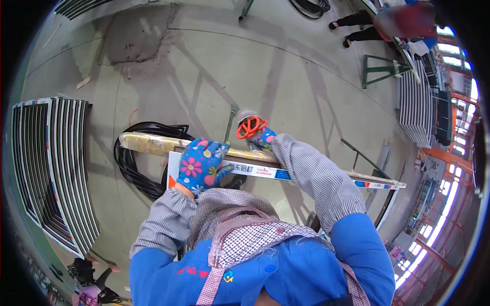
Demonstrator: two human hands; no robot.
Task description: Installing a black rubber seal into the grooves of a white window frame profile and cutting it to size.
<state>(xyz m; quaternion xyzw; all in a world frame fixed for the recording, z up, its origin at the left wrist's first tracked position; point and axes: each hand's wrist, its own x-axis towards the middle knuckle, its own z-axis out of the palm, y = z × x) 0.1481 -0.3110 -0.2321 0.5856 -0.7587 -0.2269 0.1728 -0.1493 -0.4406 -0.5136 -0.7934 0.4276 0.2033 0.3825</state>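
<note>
A long metal frame (321,178) with printed protective film lies crosswise in front of me. Along its far side runs a bar wrapped in yellowish film (148,143). My left hand (198,166), in a blue flowered glove, is closed over the frame near its left corner, thumb on the near side. Just beyond the bar is my right hand (264,137) in a matching glove, its fingers curled and partly hidden; what they hold cannot be made out. Right beside it, orange-handled scissors (250,127) show at a pale round container (247,115).
Coiled black rubber strips (131,166) lie on the floor beyond the left hand. A stack of frames (58,163) stands at far left, another (417,99) at right. Green metal stands (383,71) are at right. A person (403,23) bends at the far right.
</note>
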